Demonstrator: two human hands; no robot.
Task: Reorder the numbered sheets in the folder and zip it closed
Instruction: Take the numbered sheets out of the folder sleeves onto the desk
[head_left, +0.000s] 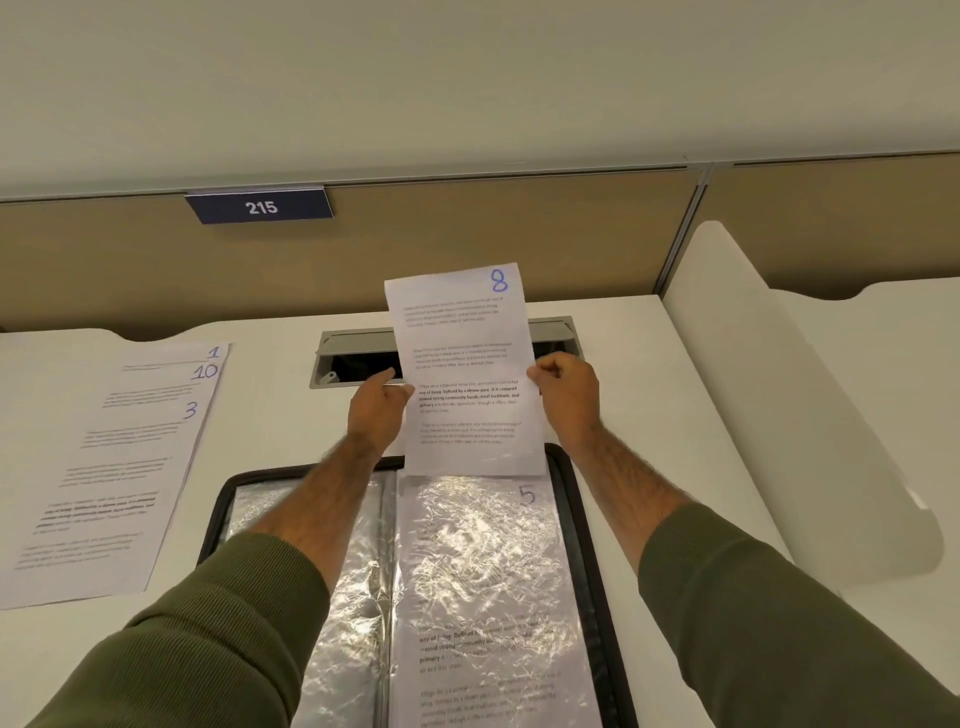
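A black zip folder (566, 483) lies open on the desk before me, with shiny plastic sleeves inside. The right-hand sleeve holds the sheet marked 5 (483, 587). Above the folder I hold the sheet marked 8 (465, 358) upright. My left hand (378, 410) pinches its left edge and my right hand (563, 392) pinches its right edge. To the left on the desk lies a fanned stack of sheets (111, 467) showing the numbers 1, 10 and 3, with 3 on top.
A grey cable hatch (358, 353) stands open in the desk behind the held sheet. A beige partition with a sign reading 215 (261, 207) closes off the back. A white divider panel (810, 389) runs along the right side.
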